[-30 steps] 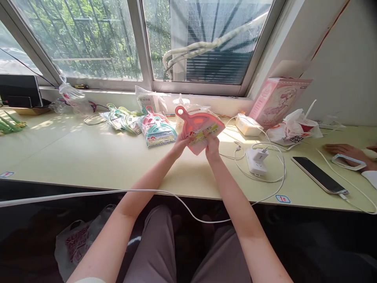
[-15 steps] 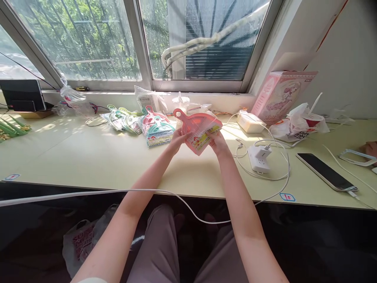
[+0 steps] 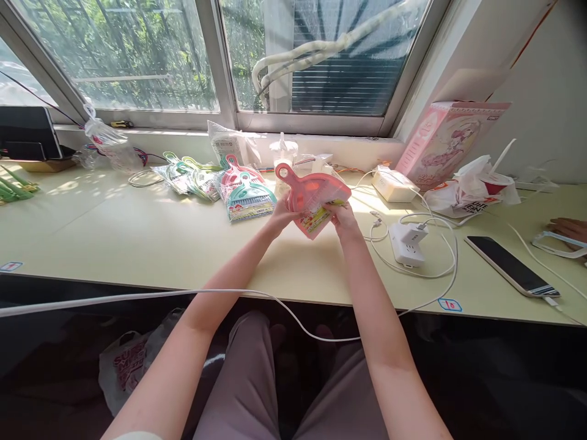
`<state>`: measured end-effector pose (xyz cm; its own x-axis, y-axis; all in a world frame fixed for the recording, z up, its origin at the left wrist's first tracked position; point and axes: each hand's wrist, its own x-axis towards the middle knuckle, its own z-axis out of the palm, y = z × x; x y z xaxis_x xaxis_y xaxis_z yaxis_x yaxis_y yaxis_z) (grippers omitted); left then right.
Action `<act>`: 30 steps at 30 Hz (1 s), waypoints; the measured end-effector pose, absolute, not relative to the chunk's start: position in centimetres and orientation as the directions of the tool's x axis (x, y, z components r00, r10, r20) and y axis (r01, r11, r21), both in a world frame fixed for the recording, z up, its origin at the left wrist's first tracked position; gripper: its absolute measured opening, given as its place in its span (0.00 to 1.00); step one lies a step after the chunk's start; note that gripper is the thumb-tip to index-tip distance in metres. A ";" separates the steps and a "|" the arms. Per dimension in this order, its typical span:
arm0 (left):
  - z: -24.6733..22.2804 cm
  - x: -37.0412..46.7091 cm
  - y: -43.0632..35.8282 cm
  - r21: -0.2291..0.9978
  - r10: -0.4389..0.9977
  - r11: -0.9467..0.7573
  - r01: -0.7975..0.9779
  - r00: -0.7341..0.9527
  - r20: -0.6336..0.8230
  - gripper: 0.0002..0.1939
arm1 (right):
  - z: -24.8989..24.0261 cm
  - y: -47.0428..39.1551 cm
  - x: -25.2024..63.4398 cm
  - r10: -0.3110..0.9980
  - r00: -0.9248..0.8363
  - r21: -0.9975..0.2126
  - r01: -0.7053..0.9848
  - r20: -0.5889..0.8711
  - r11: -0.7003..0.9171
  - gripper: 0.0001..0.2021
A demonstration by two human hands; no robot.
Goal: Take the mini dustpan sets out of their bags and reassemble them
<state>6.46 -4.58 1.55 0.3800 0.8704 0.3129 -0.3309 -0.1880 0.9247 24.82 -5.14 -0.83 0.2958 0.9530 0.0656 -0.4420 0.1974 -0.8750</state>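
A pink dustpan [image 3: 316,189] with a round hole in its handle and a yellow label is held up over the desk, tilted. My left hand [image 3: 285,215] is closed on its left edge, and my right hand [image 3: 342,217] grips the right side near the label. Just left of it lie bagged dustpan sets, a teal one [image 3: 250,198] on top and a red handle behind. Farther left is a pile of green bagged sets [image 3: 190,177].
A white power strip [image 3: 407,244] with looping cables, a phone [image 3: 511,266] and a pink box [image 3: 454,143] are on the right. Another person's hand [image 3: 568,228] rests at the far right. A white cable [image 3: 137,295] crosses over my forearms.
The view has shifted slightly. The pink dustpan stays in both hands and has moved a little to the right, with its label partly more covered. The other person's hand shows more.
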 end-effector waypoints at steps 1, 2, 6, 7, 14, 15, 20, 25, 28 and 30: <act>1.4 6.6 -4.6 0.923 0.876 -0.195 -0.332 0.364 0.316 0.40 | -0.7 -5.2 24.8 0.947 0.309 -0.873 -0.434 0.089 0.224 0.23; 1.3 6.8 -4.6 0.920 0.882 -0.205 -0.334 0.345 0.321 0.39 | -0.6 -5.3 24.7 0.941 0.322 -0.869 -0.429 0.107 0.246 0.23; 0.7 6.9 -4.1 0.911 0.896 -0.226 -0.346 0.294 0.334 0.37 | -0.2 -5.4 24.5 0.937 0.333 -0.855 -0.450 0.108 0.258 0.19; 0.6 6.8 -4.0 0.913 0.895 -0.228 -0.339 0.296 0.333 0.36 | -0.3 -5.4 24.4 0.934 0.342 -0.857 -0.447 0.101 0.257 0.18; 0.7 6.7 -4.3 0.933 0.868 -0.203 -0.298 0.385 0.312 0.39 | -0.7 -5.4 24.3 0.870 0.490 -0.881 -0.385 0.059 0.276 0.21; 0.9 6.7 -4.4 0.931 0.863 -0.200 -0.304 0.395 0.314 0.40 | -0.7 -5.5 24.3 0.866 0.495 -0.883 -0.373 0.071 0.285 0.22; 1.3 6.5 -4.5 0.912 0.861 -0.220 -0.346 0.372 0.348 0.40 | -0.4 -5.9 23.5 0.875 0.459 -0.854 -0.381 0.156 0.353 0.24; 1.3 5.7 -3.9 0.919 0.883 -0.231 -0.319 0.328 0.335 0.36 | -0.8 -6.1 22.6 0.917 0.348 -0.853 -0.400 0.197 0.335 0.27; 1.5 5.7 -4.1 0.907 0.883 -0.223 -0.358 0.319 0.343 0.36 | -0.9 -6.3 22.2 0.916 0.365 -0.873 -0.378 0.165 0.309 0.26; 1.3 6.3 -4.8 0.882 0.885 -0.179 -0.435 0.320 0.338 0.39 | -0.7 -6.4 22.0 0.903 0.395 -0.859 -0.392 0.167 0.331 0.25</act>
